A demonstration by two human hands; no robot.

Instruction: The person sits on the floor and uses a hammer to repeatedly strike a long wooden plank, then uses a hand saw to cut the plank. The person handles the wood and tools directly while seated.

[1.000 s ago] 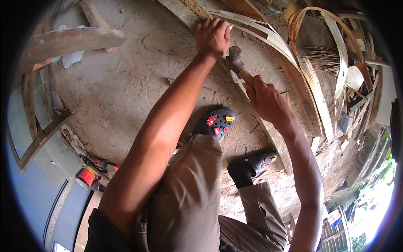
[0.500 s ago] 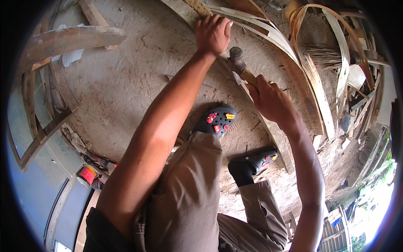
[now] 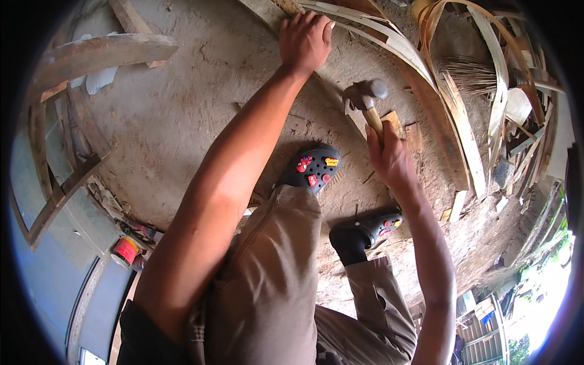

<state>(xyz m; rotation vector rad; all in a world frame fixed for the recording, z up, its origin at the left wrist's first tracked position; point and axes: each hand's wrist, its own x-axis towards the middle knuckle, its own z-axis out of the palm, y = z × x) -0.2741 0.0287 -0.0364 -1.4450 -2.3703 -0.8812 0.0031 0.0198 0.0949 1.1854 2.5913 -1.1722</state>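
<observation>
One rough, dusty, grey-brown floor [image 3: 201, 97] carries the wood. Along its right side, long, pale, curving wooden strips [image 3: 409, 52] lie heaped, a spot that keeps them off the feet. Toward its upper left corner rests a thick, weathered brown board [image 3: 115, 53]. From the floor's upper edge a long grey-brown wooden plank [image 3: 264, 12] slants down rightward, passing beneath the left hand [image 3: 305, 45]. Two black perforated clogs [image 3: 310, 167] with red and yellow charms stand apart on the floor, likely for balance. The left hand's fingers sit close together, bent over the wood, probably to steady it; their undersides are hidden, so whether they clamp it cannot be told. The right hand [image 3: 392, 155] has its fingers wrapped tightly round the wooden handle of a grey metal-headed hammer [image 3: 368, 102]; little handle shows between fist and head, which suggests a hold chosen for control. Just beside that fist lie a pale, angular wooden block [image 3: 394, 124] and a reddish-brown wooden piece [image 3: 414, 137].
</observation>
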